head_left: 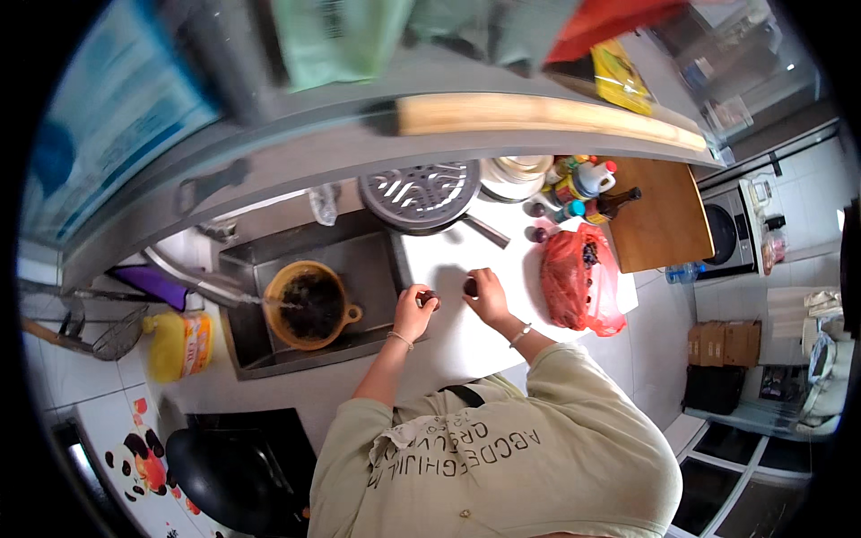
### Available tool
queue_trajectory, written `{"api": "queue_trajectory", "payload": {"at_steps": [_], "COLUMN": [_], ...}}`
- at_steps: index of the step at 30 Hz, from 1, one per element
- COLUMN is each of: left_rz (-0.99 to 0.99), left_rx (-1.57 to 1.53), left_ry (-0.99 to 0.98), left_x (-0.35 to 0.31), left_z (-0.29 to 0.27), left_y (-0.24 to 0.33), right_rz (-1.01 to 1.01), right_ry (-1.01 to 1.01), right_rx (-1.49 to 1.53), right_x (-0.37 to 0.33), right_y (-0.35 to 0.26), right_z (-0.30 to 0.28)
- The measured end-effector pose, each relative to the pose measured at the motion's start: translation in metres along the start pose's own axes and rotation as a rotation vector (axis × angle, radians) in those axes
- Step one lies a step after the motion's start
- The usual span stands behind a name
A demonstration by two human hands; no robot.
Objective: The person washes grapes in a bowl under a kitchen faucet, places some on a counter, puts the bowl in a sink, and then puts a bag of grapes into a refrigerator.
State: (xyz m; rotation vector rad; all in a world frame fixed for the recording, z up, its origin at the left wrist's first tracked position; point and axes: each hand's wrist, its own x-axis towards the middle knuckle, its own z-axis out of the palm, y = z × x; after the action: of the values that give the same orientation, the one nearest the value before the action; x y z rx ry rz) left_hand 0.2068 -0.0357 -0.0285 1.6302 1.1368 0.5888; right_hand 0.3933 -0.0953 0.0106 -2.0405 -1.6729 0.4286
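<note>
My left hand is at the right edge of the sink, fingers closed round a small dark round thing. Over the white counter, my right hand grips another small dark round thing. A short gap separates the two hands; what kind of things they hold is too small to tell. Left of them, in the metal sink, sits an orange-brown basin with a handle and dark contents. Water runs into it from the faucet. A red plastic bag with dark round things lies to the right.
Behind my hands stand a dark slotted pan and several bottles, including a brown one. A wooden board is at the right. A yellow jug stands left of the sink, a black wok nearer. A shelf edge overhangs the counter.
</note>
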Motion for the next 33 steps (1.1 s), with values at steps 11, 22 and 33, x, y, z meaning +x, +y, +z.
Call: {"api": "queue_trajectory", "payload": {"at_steps": [11, 22, 33], "left_rz": [-0.090, -0.329, -0.290], "left_rx": [0.253, 0.038, -0.397], "left_ry": [0.313, 0.430, 0.503], "left_x": [0.000, -0.052, -0.074], "left_z": [0.076, 0.044, 0.024], "left_y": [0.014, 0.031, 0.007], "right_rz": [0.000, 0.382, 0.158], "right_ry": [0.302, 0.134, 0.317], "right_rx": [-0.063, -0.164, 0.869], "right_x": [0.028, 0.110, 0.030], "right_y": [0.103, 0.195, 0.034], "right_z": [-0.072, -0.065, -0.123]}}
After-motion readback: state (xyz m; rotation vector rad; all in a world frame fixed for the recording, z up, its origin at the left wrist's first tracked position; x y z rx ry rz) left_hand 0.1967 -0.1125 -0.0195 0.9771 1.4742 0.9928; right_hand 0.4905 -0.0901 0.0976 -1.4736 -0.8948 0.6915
